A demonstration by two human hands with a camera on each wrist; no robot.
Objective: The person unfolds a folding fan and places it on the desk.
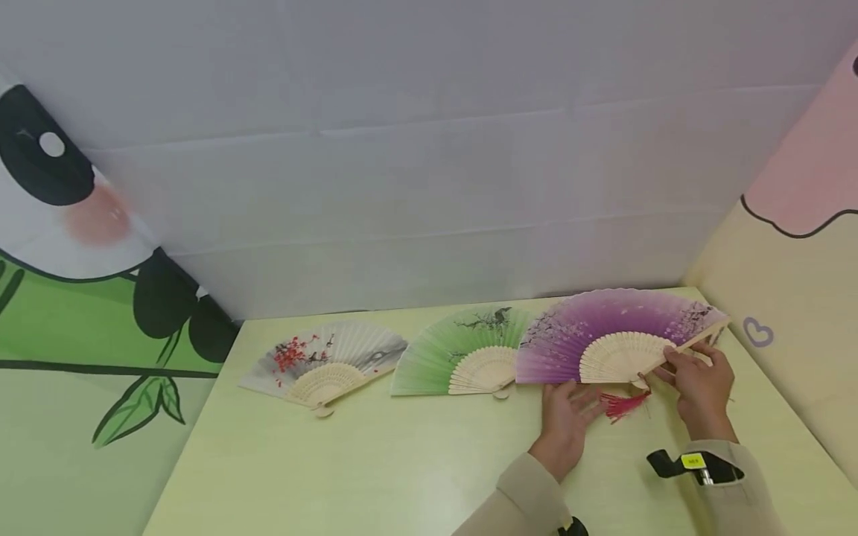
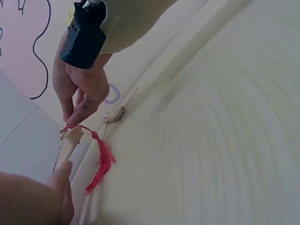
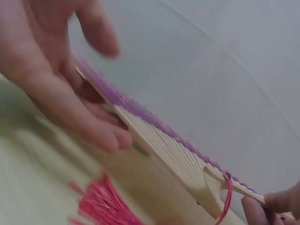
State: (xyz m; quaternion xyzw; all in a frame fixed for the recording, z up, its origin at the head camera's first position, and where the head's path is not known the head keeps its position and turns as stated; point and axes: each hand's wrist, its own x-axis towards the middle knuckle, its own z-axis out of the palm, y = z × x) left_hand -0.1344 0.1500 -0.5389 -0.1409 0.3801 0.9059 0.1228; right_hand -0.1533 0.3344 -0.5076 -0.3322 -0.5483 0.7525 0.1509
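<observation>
A purple folding fan (image 1: pixel 603 313) with a blossom print stands spread above the table's right part. My right hand (image 1: pixel 704 383) pinches its right end stick between thumb and fingers. Under the fan's left lower edge is my left hand (image 1: pixel 563 428); in the right wrist view this hand (image 3: pixel 51 75) has its thumb apart and its fingers loosely straight beneath the edge. A red tassel (image 1: pixel 625 404) hangs from the pivot. Left of it, a green folding fan (image 1: pixel 429 365) lies spread, partly covered by the purple one. A white folding fan (image 1: pixel 348 346) with red blossoms lies farthest left.
The pale yellow table (image 1: pixel 335 476) meets a grey-white backdrop (image 1: pixel 429 186) behind. Painted walls close in on both sides, the right wall (image 1: pixel 804 313) near my right hand. A small pale wooden piece (image 2: pixel 115 115) lies near that wall.
</observation>
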